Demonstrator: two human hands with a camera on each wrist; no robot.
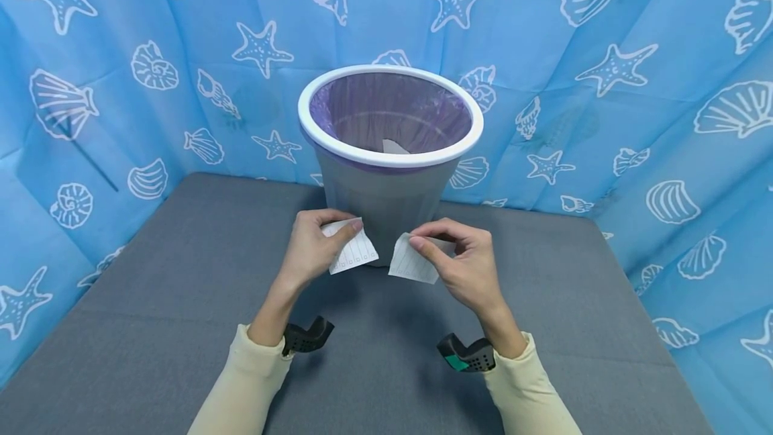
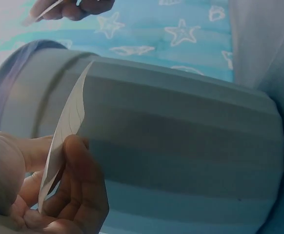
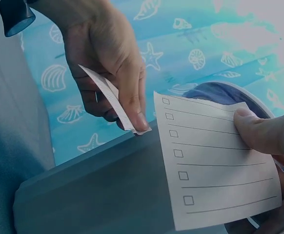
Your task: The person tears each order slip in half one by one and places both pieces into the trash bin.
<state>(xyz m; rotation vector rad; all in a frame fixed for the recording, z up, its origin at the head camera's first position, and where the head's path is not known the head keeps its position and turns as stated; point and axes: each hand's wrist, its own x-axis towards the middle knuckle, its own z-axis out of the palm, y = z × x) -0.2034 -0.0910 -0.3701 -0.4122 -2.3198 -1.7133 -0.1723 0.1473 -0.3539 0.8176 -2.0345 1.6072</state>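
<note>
My left hand (image 1: 309, 247) pinches a piece of checklist paper (image 1: 357, 252) between thumb and fingers, with small boxes along its lower edge. In my right hand (image 1: 474, 267), thumb and fingertips pinch another piece of checklist paper (image 1: 412, 264). The right wrist view shows this right piece (image 3: 215, 170) close up, with ruled lines, a column of square boxes and an uneven upper edge. A gap separates the two pieces. Both hands are in front of a grey trash bin (image 1: 386, 197), below its white rim.
A purple liner (image 1: 362, 109) covers the inside of the bin, and a white scrap (image 1: 394, 146) shows within. The bin stands on a grey cloth-covered table (image 1: 199, 287). Blue curtains (image 1: 241, 106) with white shells and starfish hang behind and at both sides.
</note>
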